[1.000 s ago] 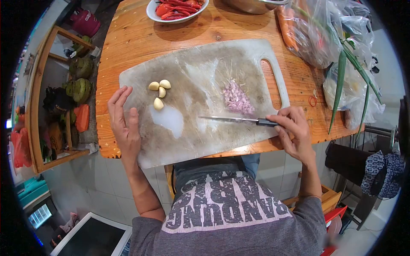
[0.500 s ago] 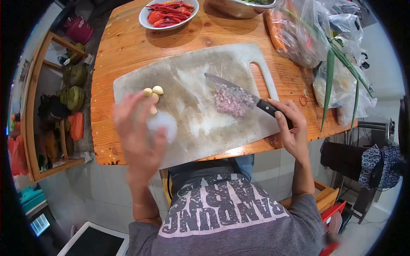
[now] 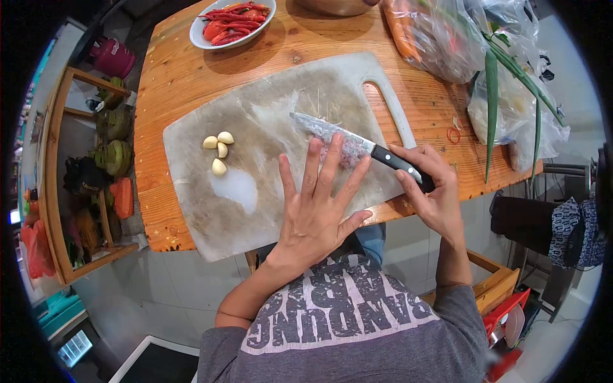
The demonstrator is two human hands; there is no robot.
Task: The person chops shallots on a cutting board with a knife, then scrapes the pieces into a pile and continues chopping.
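Observation:
My right hand (image 3: 429,188) grips the black handle of a kitchen knife (image 3: 332,131), whose blade points left across the cutting board (image 3: 268,115). Finely chopped shallot (image 3: 351,152) lies beside and under the blade. Spread flat with fingers apart, my left hand (image 3: 319,207) reaches over the board, its fingertips at the near edge of the blade and the chopped pile. Several peeled garlic cloves (image 3: 219,167) sit on the left part of the board. Just below them is a white patch of salt (image 3: 236,189).
At the back stands a white bowl (image 3: 198,35) of red chillies and tomatoes, with a metal bowl (image 3: 335,6) to its right. Plastic bags with carrots (image 3: 401,38) and green leaves (image 3: 491,108) occupy the table's right side. A rubber band (image 3: 453,135) lies near the board handle.
My left hand has moved right, from over the garlic and salt to the knife blade and chopped shallot. The knife stays in my right hand. The view has shifted slightly.

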